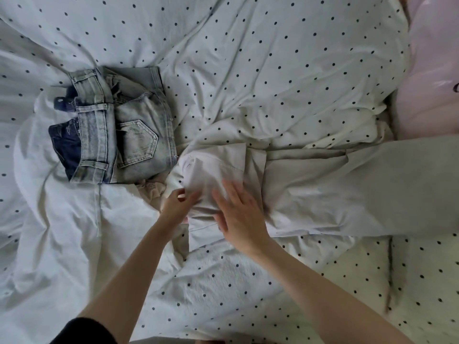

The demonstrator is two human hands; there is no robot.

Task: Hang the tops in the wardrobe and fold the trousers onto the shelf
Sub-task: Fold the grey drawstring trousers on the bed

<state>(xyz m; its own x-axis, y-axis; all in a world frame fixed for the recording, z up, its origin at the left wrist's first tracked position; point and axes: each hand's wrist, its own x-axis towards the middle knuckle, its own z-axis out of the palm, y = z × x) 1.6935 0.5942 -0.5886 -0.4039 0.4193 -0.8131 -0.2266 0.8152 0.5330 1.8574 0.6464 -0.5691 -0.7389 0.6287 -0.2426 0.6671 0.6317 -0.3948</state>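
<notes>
Right hand (242, 214): fingers spread flat on pale trousers (323, 192), just under the fingertips; left hand (176, 204) pinches their waist edge. Soft, light, limp; grip at waistband. Folded jeans (129, 130) beyond left fingers

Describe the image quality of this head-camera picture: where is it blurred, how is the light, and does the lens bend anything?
Head view: the right hand is smeared by motion blur over the pale trousers, the left hand a little less; the folded jeans are sharper; light is soft and even, with faint shadows in the folds of the dotted duvet; the wide lens stretches the forearms toward the lower edge.
</notes>
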